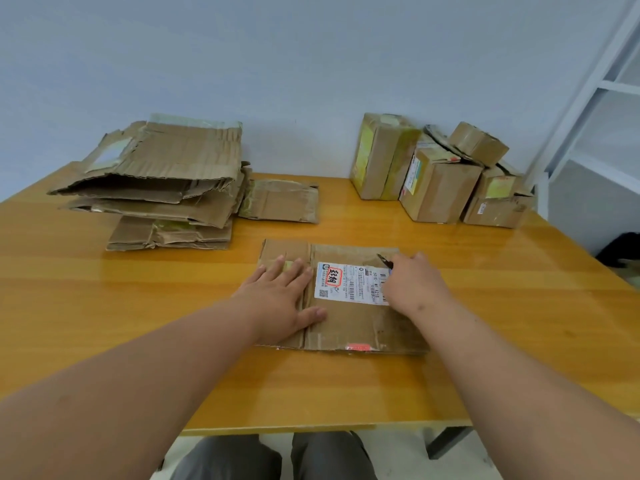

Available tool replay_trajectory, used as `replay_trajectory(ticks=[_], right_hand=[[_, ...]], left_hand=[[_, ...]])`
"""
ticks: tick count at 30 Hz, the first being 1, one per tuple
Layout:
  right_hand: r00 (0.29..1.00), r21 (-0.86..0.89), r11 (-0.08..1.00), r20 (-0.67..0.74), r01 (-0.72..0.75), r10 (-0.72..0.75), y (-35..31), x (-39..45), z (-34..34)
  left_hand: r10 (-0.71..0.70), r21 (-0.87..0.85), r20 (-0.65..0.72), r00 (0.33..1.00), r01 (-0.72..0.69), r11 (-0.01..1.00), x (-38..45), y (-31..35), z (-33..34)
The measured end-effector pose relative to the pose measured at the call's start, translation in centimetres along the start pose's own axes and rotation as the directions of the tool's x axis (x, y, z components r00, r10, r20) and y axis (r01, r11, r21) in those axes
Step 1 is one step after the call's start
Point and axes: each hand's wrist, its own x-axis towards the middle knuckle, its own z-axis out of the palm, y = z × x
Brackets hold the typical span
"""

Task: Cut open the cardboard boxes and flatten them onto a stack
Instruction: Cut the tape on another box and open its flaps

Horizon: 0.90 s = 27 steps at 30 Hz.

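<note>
A flattened cardboard box (349, 323) with a white shipping label lies on the wooden table (104, 306) in front of me. My left hand (280, 299) presses flat on its left part, fingers straight and spread. My right hand (412, 282) rests on the box's right side and grips a small cutter (384, 261), whose dark blade tip pokes out toward the far edge. A stack of flattened boxes (156, 181) sits at the far left. Several unopened taped boxes (436, 174) stand at the far right against the wall.
One more flattened piece (280, 200) lies beside the stack, near the table's far middle. A white metal shelf frame (595, 98) rises at the right, past the table edge. My knees show below the table's near edge.
</note>
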Motion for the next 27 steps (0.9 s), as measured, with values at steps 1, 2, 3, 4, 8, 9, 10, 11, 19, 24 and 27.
replay_trajectory(ticks=[1, 2, 3, 4, 8, 9, 10, 11, 19, 24, 27], right_hand=[[0.999, 0.024, 0.999, 0.025, -0.022, 0.021, 0.0, 0.2, 0.0], [0.998, 0.061, 0.997, 0.045, -0.043, 0.041, 0.1, 0.4, 0.1], [0.996, 0.117, 0.991, 0.057, -0.068, 0.061, 0.3, 0.6, 0.2], [0.994, 0.191, 0.977, 0.064, -0.097, 0.086, 0.5, 0.8, 0.4], [0.964, 0.588, 0.764, 0.163, -0.264, 0.208, 1.2, 0.9, 0.7], [0.952, 0.667, 0.68, 0.205, -0.306, 0.227, 1.3, 0.5, 0.4], [0.941, 0.723, 0.602, 0.245, -0.338, 0.235, 1.5, 0.1, 0.2], [0.932, 0.752, 0.551, 0.278, -0.362, 0.233, 1.7, -0.3, -0.1], [0.91, 0.823, 0.396, 0.402, -0.408, 0.103, 4.2, -2.4, -0.6], [0.966, 0.934, 0.254, 0.23, -0.252, 0.113, 3.6, -2.3, -1.1], [0.979, 0.975, 0.156, 0.135, -0.159, 0.155, 3.1, -2.0, -1.9]], left_hand=[[0.014, 0.003, 0.008, 1.0, -0.014, 1.0, -0.1, -0.2, -0.1], [0.024, 0.006, 0.016, 1.0, -0.024, 1.0, -0.2, -0.4, -0.1], [0.032, 0.008, 0.022, 0.999, -0.032, 0.999, -0.4, -0.4, -0.2], [0.04, 0.012, 0.024, 0.999, -0.04, 0.999, -0.6, -0.5, -0.3], [0.062, 0.009, -0.041, 0.997, -0.062, 0.998, -1.8, -0.1, -0.6], [0.062, -0.016, -0.052, 0.997, -0.063, 0.998, -2.0, 0.0, -0.6], [0.062, -0.041, -0.054, 0.997, -0.064, 0.997, -2.2, 0.1, -0.7], [0.065, -0.056, -0.055, 0.996, -0.068, 0.996, -2.4, 0.2, -0.8], [0.113, -0.012, -0.089, 0.99, -0.115, 0.993, -3.9, 0.2, -1.7], [0.049, -0.016, -0.237, 0.97, -0.055, 0.998, -4.0, -0.1, -3.0], [0.015, -0.039, -0.323, 0.946, -0.03, 0.999, -4.2, -0.5, -4.3]])
